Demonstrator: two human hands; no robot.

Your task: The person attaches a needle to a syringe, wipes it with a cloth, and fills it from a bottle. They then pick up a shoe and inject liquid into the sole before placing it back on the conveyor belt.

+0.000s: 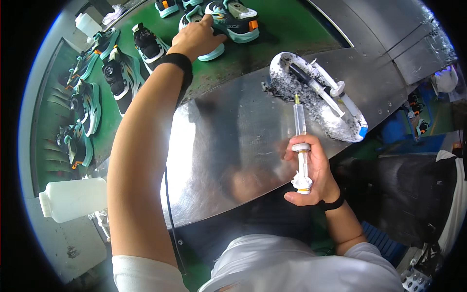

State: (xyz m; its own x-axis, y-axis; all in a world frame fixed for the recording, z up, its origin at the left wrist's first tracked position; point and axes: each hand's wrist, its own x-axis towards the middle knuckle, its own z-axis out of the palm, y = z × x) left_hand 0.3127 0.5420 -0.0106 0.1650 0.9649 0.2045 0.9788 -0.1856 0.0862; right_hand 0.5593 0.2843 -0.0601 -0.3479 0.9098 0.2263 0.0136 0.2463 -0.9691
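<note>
My right hand [318, 168] is wrapped round a clear syringe [299, 121] with a yellowish tip, held upright over the metal table. Its thumb is at the white plunger end. My left hand [197, 39] reaches far forward over the green belt and grips a mint-and-white sports shoe [212, 52]; part of the shoe and some fingertips are hidden by the hand. Beyond the held syringe's tip lies a white, sole-shaped holder [340, 130] with black and grey residue. Across it rest a syringe [335, 87] and a dark-barrelled one [304, 77].
Several dark shoes with mint soles, among them one shoe [121, 75], stand on the green belt [248, 63]. The shiny metal table [233, 126] lies before me. White plastic bottles, one bottle [75, 197] nearer and one bottle [87, 24] farther, are at the left.
</note>
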